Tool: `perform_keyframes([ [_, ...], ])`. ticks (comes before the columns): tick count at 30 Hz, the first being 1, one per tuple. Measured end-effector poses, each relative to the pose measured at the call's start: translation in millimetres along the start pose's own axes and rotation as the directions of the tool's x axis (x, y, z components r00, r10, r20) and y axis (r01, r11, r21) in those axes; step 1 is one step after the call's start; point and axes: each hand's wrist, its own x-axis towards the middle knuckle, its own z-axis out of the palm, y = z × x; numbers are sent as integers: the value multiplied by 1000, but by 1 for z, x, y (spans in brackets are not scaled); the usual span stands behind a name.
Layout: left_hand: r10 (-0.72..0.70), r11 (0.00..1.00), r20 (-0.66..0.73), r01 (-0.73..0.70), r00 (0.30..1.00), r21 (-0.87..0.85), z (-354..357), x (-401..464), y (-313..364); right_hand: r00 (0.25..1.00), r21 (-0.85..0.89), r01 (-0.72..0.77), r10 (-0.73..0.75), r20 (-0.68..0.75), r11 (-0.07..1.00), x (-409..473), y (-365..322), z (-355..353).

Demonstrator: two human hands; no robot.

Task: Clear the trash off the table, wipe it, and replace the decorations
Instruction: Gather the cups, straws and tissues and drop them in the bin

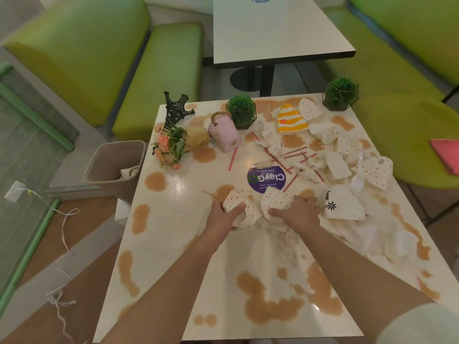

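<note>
Dotted paper cups (239,211), apparently crushed, gripped by both outstretched hands' fingers (278,211).

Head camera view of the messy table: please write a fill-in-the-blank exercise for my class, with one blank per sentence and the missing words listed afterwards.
1. The left hand and right hand each grip a crushed dotted paper ____.
2. The bin stands on the floor to the ____ of the table.
3. The pink mug lies on its ____.
4. The plastic spoon is ____ in colour.

Missing words: cup; left; side; white
</note>
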Motion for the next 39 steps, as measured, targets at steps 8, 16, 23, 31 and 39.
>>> perform_keyframes([
  [8, -50, 988, -34, 45, 998, -146, -22, 11, 9, 995, 372, 100, -88, -49, 923, -5, -31, 6],
  [16, -7, 965, -164, -36, 986, -260, -87, 31, 22, 969, 630, 247, -206, -139, 737, -37, -117, 21],
  [23, 13, 958, -328, -105, 945, -266, -186, 57, 31, 955, 661, 259, -290, -65, 704, -64, -206, 69],
  [31, 20, 994, -441, -65, 897, -87, -315, 129, 47, 953, 664, 224, -302, 3, 713, -72, -305, 135],
  [39, 51, 996, -477, -9, 878, 92, -388, 200, 68, 940, 599, 265, -342, 15, 755, -62, -386, 184],
])
